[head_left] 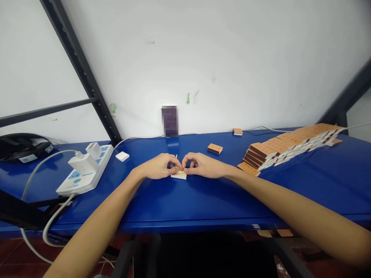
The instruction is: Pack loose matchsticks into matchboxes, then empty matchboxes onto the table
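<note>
One big white wall [232, 50] at the back, then a blue counter [203, 204] running the full width, everything below sits on it. Next biggest: a long stack of orange/brown matchboxes [272, 148] off to the person's R, stepped at the near end. Over on the L, a white power strip [84, 182] w/ chargers plugged in, cable looping off it.

Now the hands, approx mid-counter. L grip [159, 166] comes in from one side, R grip [205, 165] from the other, fingers curled, thumb + index nearly together on each, so only a small gap. Both sets of fingertips meet at the same spot, right over a small white tray [179, 177], touching it or what's in it. Can't tell if either one is actually pinching anything, fingertips cover it.

Tray's flat on the counter, directly under both grips, front edge showing on the person's side. Abt the same size: a loose matchbox [215, 148] just beyond the R grip, lying flat, apart from the stack. Smallest stuff = pale matchsticks [181, 172] in the tray, btwn the two thumbs, partly hidden. Exact no. of sticks is too tiny to make out, tbh.
</note>
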{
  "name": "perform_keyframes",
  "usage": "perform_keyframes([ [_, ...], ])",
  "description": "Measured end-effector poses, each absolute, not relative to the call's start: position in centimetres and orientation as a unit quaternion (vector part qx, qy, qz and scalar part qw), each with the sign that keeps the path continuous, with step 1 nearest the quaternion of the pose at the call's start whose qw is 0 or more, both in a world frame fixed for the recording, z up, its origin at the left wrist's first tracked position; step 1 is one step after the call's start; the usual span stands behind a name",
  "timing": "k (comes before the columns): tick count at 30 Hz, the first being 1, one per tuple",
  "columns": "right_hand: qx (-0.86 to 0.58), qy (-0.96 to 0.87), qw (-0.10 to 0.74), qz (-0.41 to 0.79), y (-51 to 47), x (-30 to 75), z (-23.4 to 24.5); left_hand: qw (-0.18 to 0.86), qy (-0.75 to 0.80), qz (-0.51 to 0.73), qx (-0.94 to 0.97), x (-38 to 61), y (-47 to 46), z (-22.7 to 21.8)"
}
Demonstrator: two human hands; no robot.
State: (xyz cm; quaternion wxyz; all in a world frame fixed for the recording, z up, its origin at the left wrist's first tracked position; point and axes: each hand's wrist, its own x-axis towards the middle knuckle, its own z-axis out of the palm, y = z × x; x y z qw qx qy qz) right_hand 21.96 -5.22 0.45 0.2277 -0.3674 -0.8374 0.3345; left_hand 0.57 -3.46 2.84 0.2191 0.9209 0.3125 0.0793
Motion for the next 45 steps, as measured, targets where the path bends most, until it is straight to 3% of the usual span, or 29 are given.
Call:
perform_keyframes([
  [5, -0.372, -0.836, 0.234, 0.329, -5.4, 22.0, 0.0, 0.225, 0.322, 0.104, 0.914, 0.6, -3.4, 3.0],
  [9, -0.401, -0.861, 0.254, 0.181, -3.7, 21.5, -0.8, 0.181, 0.351, 0.189, 0.899, 0.4, -2.9, 3.4],
  [12, -0.402, -0.893, 0.19, 0.065, -1.3, 20.6, -0.5, 0.104, 0.386, 0.203, 0.894, -1.5, -1.6, 3.7],
  [15, -0.384, -0.916, 0.094, 0.066, 0.7, 19.7, 0.2, 0.02, 0.508, 0.135, 0.85, -5.6, 0.2, 3.8],
  [18, -0.362, -0.926, 0.06, 0.091, 1.4, 19.7, 0.7, -0.014, 0.638, 0.081, 0.766, -9.9, 1.8, 3.8],
  [25, -0.364, -0.92, 0.127, 0.072, -2.6, 20.4, 2.7, 0.038, 0.652, 0.047, 0.756, -11.5, 2.2, 3.4],
  [29, -0.372, -0.92, 0.101, 0.075, -5.6, 19.9, 3.0, 0.066, 0.602, 0.06, 0.794, -8.9, 1.4, 3.5],
  [33, -0.428, -0.891, 0.143, 0.045, -6.3, 20.1, 2.6, 0.118, 0.485, 0.179, 0.848, -5.7, 0.4, 3.2],
  [36, -0.511, -0.84, 0.183, -0.012, -5.5, 21.7, 3.2, 0.229, 0.437, 0.246, 0.834, -3.7, -0.2, 2.9],
  [41, -0.647, -0.745, 0.12, -0.109, -3.7, 25.8, 3.7, 0.329, 0.397, 0.286, 0.808, -2.1, -0.8, 2.4],
  [45, -0.674, -0.724, 0.062, -0.134, -3.6, 27.2, 2.0, 0.249, 0.406, 0.26, 0.84, -2.0, -1.1, 2.3],
])
